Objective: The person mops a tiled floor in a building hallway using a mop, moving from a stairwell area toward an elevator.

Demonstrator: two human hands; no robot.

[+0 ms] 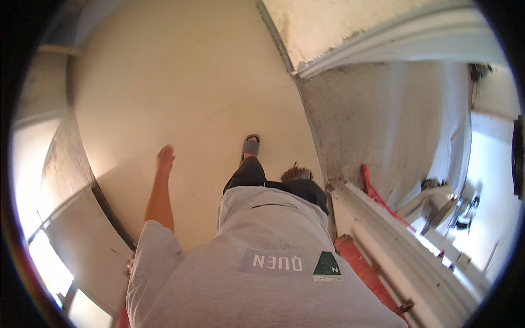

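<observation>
My left hand [165,158] hangs over the pale floor [197,102] at the left. It is blurred, its thumb looks apart from the fingers, and nothing shows in it. My right hand is out of view. Before me are my grey printed T-shirt [246,295], dark trousers [246,176] and one foot in a grey slide sandal [251,146]. Beside the trouser leg on the right is a brown, fringed, blurred thing [296,172] that I cannot identify.
Close on my right runs a red pipe [369,276] with a clamp, beside a pale ledge [381,229]. Beyond it lie grey concrete [352,119] and a red strip [371,190]. At upper right stands a pale wall [311,24]; at left are bright openings [49,262].
</observation>
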